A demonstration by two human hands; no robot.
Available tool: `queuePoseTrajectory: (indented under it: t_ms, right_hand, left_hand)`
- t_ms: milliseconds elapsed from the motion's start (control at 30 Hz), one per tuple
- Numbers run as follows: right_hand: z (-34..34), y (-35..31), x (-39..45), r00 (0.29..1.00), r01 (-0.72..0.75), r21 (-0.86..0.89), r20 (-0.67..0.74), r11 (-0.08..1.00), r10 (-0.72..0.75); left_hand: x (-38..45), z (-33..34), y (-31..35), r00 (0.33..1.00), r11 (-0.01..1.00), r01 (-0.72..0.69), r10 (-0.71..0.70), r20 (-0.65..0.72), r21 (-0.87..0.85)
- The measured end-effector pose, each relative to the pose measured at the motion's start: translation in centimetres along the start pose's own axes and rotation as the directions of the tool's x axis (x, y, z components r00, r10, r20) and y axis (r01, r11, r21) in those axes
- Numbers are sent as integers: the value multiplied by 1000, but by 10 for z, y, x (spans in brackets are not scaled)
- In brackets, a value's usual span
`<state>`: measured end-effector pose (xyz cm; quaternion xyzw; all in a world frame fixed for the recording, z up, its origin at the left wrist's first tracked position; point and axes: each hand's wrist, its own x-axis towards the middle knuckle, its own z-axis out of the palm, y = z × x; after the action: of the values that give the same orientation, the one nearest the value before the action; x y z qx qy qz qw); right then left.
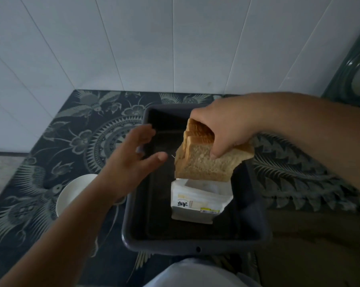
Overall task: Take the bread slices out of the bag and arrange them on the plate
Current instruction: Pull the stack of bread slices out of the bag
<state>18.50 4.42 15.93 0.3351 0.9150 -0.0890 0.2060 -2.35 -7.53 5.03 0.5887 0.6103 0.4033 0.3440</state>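
My right hand grips a stack of bread slices from above and holds it in the air over the open white bread bag. The bag lies inside a dark rectangular tray. To the left of the bread, my left hand is open with its fingers spread, just above the tray's left rim and touching nothing. A white plate sits on the table left of the tray, partly hidden under my left forearm.
The table wears a dark cloth with pale bird and flower patterns. A white tiled wall rises behind it. A green rounded object stands at the far right. My light clothing shows at the bottom.
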Motion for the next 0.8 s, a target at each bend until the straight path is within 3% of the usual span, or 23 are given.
queuePoseTrajectory:
  t_ms: [100,167,267,400,567,700,800]
  right_hand:
    - [-25,-2,1,998,27,15,62,1000,-28]
    - [-39,-3,-1,993,57,42,104,997,-61]
    - [-53,-6,-3,982,100,104,153,990,-115]
    - [-50,-6,-1,954,97,241,253,966,-159]
    - [-35,-3,7,939,37,274,320,961,-128]
    - [-28,4,5,950,-33,402,297,915,-97]
    - [-14,16,-9,997,-28,625,79,780,-28]
  left_hand:
    - [7,13,31,976,993,-115,113,184,-1]
    - [12,22,43,962,987,-114,137,234,-108]
    - [14,28,50,969,955,-50,118,219,-291]
    - [12,32,45,974,952,-54,116,192,-301]
    - [6,43,40,960,899,91,36,279,-428]
    - [-2,52,35,944,746,249,-42,328,-618]
    - [-7,54,31,926,651,328,-80,369,-684]
